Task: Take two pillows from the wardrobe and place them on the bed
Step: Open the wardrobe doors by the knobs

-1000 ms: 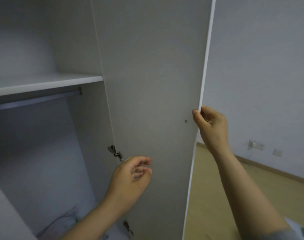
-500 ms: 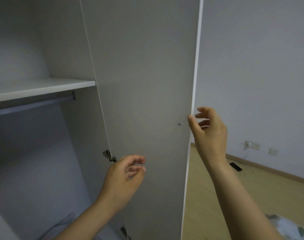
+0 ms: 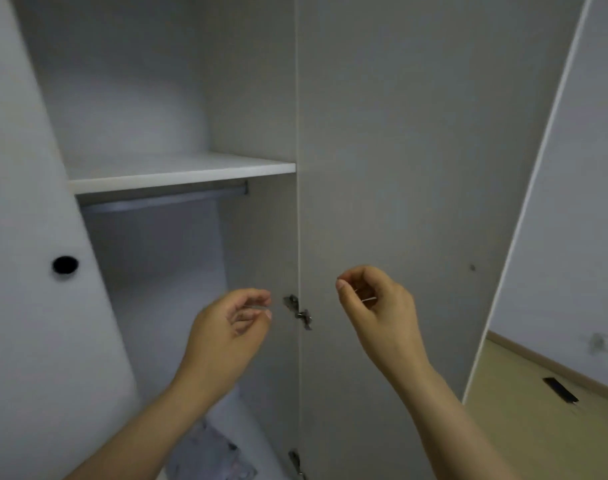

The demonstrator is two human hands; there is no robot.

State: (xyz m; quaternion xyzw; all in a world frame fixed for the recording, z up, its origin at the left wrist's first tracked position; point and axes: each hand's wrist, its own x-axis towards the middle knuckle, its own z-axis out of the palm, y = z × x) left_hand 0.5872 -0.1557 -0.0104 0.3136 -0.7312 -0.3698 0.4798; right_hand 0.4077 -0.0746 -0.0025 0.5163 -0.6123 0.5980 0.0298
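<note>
The white wardrobe (image 3: 178,171) stands open in front of me, with a shelf and a hanging rail under it. At the bottom of the compartment a patterned grey pillow (image 3: 209,452) shows partly behind my left forearm. My left hand (image 3: 226,334) hovers before the opening, fingers loosely curled, holding nothing. My right hand (image 3: 378,310) hangs in front of the open right door (image 3: 416,168), fingers loosely curled, apart from the door's edge. The bed is out of view.
The left door (image 3: 29,271) with a round black hole (image 3: 64,265) stands open at my left. Metal hinges (image 3: 299,311) sit on the partition between my hands. Wooden floor (image 3: 537,438) with a dark flat object (image 3: 560,389) lies at the right.
My right hand has let go of the right door's edge and moved left, off the door. The view has swung right to left, bringing the left door into sight.
</note>
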